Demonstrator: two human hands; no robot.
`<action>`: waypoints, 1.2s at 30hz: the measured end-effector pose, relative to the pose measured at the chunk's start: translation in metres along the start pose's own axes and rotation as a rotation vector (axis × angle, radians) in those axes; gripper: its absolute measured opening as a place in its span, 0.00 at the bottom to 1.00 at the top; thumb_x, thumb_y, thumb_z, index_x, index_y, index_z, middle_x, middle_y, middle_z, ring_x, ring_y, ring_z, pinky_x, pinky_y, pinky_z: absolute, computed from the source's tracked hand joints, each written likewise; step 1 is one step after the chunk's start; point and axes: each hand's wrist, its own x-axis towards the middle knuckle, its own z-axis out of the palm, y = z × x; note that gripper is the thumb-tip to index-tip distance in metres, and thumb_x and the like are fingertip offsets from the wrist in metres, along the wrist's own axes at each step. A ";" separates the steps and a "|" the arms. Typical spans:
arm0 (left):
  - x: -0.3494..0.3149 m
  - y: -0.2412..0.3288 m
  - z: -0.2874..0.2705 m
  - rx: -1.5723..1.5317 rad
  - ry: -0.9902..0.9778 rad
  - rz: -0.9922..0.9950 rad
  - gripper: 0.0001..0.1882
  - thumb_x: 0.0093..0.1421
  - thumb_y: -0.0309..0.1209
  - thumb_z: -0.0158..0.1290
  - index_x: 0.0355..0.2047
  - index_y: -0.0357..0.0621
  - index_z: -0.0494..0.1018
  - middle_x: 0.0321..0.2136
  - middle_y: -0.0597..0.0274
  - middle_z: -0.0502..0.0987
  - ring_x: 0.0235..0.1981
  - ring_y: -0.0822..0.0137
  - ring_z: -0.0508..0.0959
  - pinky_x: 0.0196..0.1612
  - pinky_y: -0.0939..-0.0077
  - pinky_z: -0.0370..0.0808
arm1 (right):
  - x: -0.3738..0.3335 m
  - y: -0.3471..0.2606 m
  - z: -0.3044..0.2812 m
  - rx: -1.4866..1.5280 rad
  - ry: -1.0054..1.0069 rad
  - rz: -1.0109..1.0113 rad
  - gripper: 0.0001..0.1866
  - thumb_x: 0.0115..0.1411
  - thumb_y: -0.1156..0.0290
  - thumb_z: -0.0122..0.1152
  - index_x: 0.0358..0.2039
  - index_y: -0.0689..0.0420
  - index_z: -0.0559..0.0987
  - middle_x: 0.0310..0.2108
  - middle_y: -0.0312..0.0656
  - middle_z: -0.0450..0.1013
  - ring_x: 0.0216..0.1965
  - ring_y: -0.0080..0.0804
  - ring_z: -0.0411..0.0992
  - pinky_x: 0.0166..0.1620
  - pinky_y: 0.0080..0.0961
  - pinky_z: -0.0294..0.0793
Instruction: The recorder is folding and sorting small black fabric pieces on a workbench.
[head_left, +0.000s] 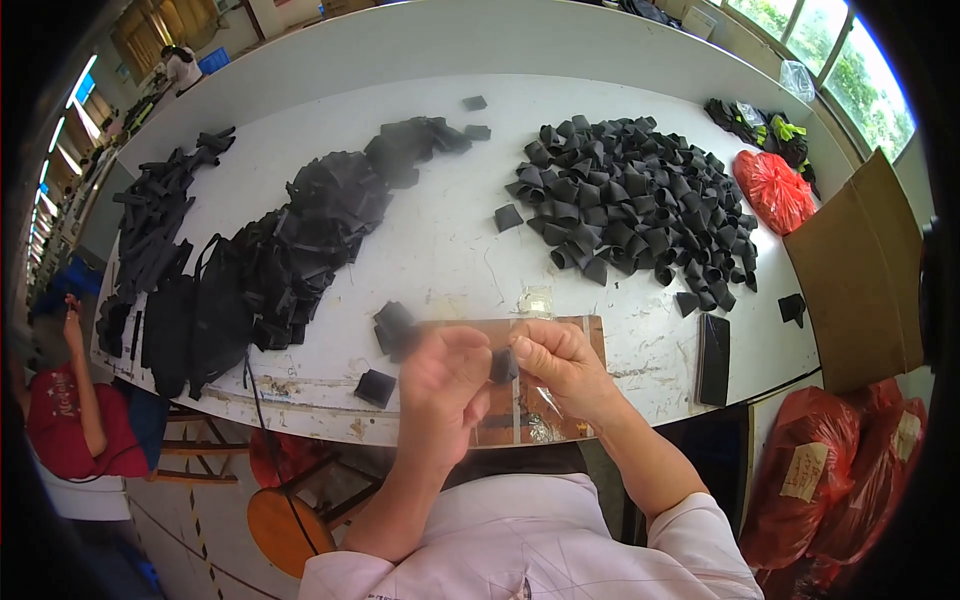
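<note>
A small black fabric piece (503,366) is held up between my hands, above a brown board at the table's front edge. My right hand (563,367) pinches its right side between thumb and fingers. From the left, my left hand (443,385) closes on the same piece with bent fingers, partly hiding it. Just left of that hand lie a few flat black pieces (395,325) and a single black square (375,388). Farther right spreads a big heap of curled black fabric pieces (630,195).
A long pile of flat black pieces (320,220) runs across the left, beside black strips (155,220). The brown board (590,365) lies under my hands. A dark phone-like slab (713,360), a red bag (775,190) and a cardboard sheet (860,280) stand right. Another person (75,420) sits left.
</note>
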 end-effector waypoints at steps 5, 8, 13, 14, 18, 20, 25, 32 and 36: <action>0.007 0.008 0.005 0.959 0.055 0.726 0.13 0.53 0.24 0.51 0.40 0.37 0.69 0.31 0.58 0.73 0.31 0.69 0.73 0.34 0.81 0.69 | -0.003 -0.009 0.008 -0.586 0.316 -0.343 0.12 0.56 0.65 0.54 0.32 0.61 0.73 0.23 0.38 0.66 0.25 0.28 0.64 0.29 0.24 0.65; 0.006 0.024 0.010 0.966 -0.182 0.614 0.11 0.51 0.22 0.52 0.37 0.36 0.71 0.32 0.57 0.74 0.32 0.66 0.73 0.37 0.78 0.69 | -0.013 -0.011 0.007 -0.782 0.351 -0.640 0.16 0.51 0.65 0.58 0.39 0.59 0.74 0.28 0.41 0.67 0.28 0.34 0.65 0.30 0.27 0.66; 0.011 0.017 0.009 0.864 -0.147 0.587 0.07 0.50 0.20 0.52 0.31 0.37 0.73 0.29 0.58 0.75 0.30 0.68 0.74 0.37 0.80 0.69 | -0.018 -0.015 0.016 -0.885 0.300 -0.612 0.22 0.44 0.64 0.65 0.41 0.57 0.74 0.28 0.40 0.67 0.30 0.33 0.66 0.30 0.25 0.66; 0.011 0.015 0.008 0.835 -0.111 0.628 0.06 0.51 0.21 0.52 0.31 0.38 0.74 0.28 0.59 0.76 0.29 0.69 0.74 0.37 0.79 0.69 | -0.017 -0.016 0.018 -0.826 0.301 -0.598 0.21 0.44 0.66 0.66 0.39 0.57 0.74 0.28 0.40 0.67 0.30 0.33 0.66 0.30 0.25 0.66; 0.003 0.017 0.003 0.301 -0.034 0.457 0.04 0.55 0.24 0.51 0.30 0.35 0.71 0.27 0.54 0.74 0.31 0.66 0.73 0.42 0.72 0.70 | -0.016 -0.024 0.028 -0.759 0.300 -0.584 0.17 0.42 0.70 0.67 0.34 0.58 0.76 0.26 0.39 0.68 0.27 0.32 0.66 0.29 0.24 0.66; 0.009 0.013 -0.007 0.222 -0.068 0.475 0.05 0.55 0.24 0.50 0.30 0.35 0.70 0.28 0.54 0.74 0.32 0.65 0.73 0.43 0.71 0.69 | -0.015 -0.025 0.029 -0.737 0.316 -0.569 0.15 0.42 0.72 0.66 0.33 0.59 0.76 0.25 0.39 0.68 0.26 0.32 0.66 0.28 0.24 0.66; 0.010 0.004 -0.015 0.108 -0.105 0.433 0.05 0.55 0.25 0.50 0.30 0.36 0.70 0.28 0.54 0.74 0.33 0.64 0.72 0.45 0.68 0.68 | -0.013 -0.017 0.025 -0.697 0.351 -0.533 0.10 0.43 0.78 0.64 0.29 0.60 0.77 0.22 0.38 0.68 0.24 0.31 0.66 0.26 0.24 0.65; 0.009 0.005 -0.015 0.349 -0.111 0.439 0.05 0.55 0.22 0.49 0.31 0.35 0.71 0.32 0.57 0.75 0.35 0.69 0.73 0.41 0.77 0.68 | -0.010 0.005 0.021 -0.763 0.407 -0.697 0.09 0.44 0.79 0.62 0.28 0.60 0.76 0.22 0.39 0.69 0.24 0.31 0.65 0.24 0.24 0.64; 0.016 0.014 -0.007 0.677 -0.144 0.598 0.06 0.53 0.22 0.52 0.33 0.35 0.72 0.30 0.57 0.74 0.33 0.71 0.71 0.39 0.80 0.66 | -0.012 -0.005 0.016 -0.916 0.347 -0.717 0.11 0.44 0.75 0.62 0.31 0.60 0.76 0.23 0.40 0.69 0.24 0.34 0.65 0.25 0.25 0.65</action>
